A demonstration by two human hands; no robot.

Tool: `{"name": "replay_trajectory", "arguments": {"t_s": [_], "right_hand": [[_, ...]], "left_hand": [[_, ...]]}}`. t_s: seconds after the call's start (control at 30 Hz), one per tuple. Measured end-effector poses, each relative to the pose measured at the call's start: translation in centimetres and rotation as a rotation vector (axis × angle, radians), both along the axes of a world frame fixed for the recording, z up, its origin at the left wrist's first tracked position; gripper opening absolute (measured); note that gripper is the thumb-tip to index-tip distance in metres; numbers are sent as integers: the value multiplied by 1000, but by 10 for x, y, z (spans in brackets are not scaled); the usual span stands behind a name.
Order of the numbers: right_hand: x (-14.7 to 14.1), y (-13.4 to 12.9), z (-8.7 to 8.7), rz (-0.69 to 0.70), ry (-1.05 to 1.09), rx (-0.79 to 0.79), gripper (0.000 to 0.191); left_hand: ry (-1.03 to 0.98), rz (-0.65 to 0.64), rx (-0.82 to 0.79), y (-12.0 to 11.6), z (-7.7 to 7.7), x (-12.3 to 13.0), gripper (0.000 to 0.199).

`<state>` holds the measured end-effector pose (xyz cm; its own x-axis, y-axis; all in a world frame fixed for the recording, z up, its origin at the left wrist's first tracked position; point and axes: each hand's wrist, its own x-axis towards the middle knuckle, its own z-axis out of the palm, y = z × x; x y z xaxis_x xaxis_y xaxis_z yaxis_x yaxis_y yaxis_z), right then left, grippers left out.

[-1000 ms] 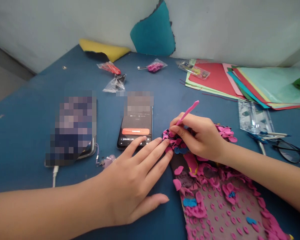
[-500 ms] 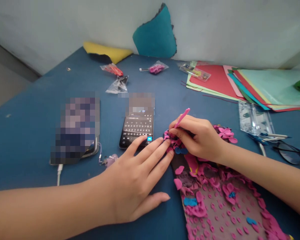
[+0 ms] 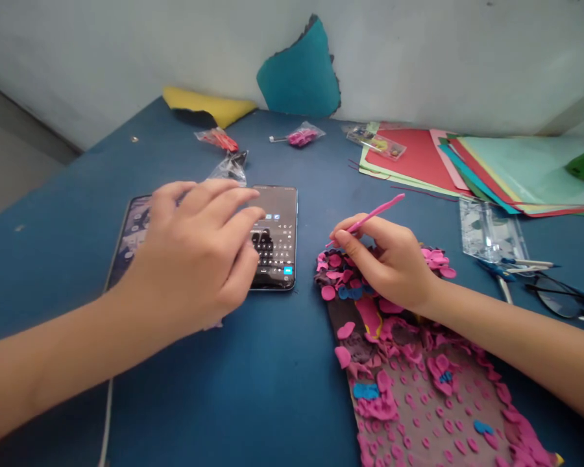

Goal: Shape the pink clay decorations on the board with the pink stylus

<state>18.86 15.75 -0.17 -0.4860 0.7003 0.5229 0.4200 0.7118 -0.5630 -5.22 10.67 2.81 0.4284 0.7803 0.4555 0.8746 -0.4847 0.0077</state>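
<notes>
My right hand (image 3: 384, 259) pinches a thin pink tool (image 3: 382, 206) above the top edge of a grey-brown board (image 3: 421, 383). Pink clay petals and small dots cover that board, with a few blue pieces (image 3: 366, 391) among them. My left hand (image 3: 199, 250) hovers over two phones with its fingers spread and bent, holding nothing. A keyboard shows on the lit phone (image 3: 278, 237) by its fingertips. The other phone (image 3: 135, 224) lies partly hidden beneath the hand.
Bagged clay (image 3: 302, 135) and a yellow sheet (image 3: 209, 105) lie at the back; a teal piece (image 3: 299, 71) leans on the wall. Coloured papers (image 3: 525, 165), a clear plastic case (image 3: 491, 227) and glasses (image 3: 559, 295) are at the right. A white cable (image 3: 107, 415) runs at the left.
My left hand has left the board's edge and moved left and up over the phones. My right hand has lifted slightly, and the pink tool now tilts more to the right.
</notes>
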Motion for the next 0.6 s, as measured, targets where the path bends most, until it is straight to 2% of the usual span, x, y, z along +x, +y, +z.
{"name": "replay_trajectory", "arguments": {"t_s": [0.1, 0.23, 0.43, 0.6], "right_hand": [[0, 0, 0, 4, -9, -6, 13], [1, 0, -1, 9, -18, -1, 12], [1, 0, -1, 12, -21, -1, 13], [0, 1, -2, 13, -25, 1, 13]], "left_hand": [[-6, 30, -29, 1, 7, -1, 36], [24, 95, -53, 0, 2, 1, 35], [208, 35, 14, 8, -8, -5, 45], [225, 3, 20, 7, -9, -5, 43]]}}
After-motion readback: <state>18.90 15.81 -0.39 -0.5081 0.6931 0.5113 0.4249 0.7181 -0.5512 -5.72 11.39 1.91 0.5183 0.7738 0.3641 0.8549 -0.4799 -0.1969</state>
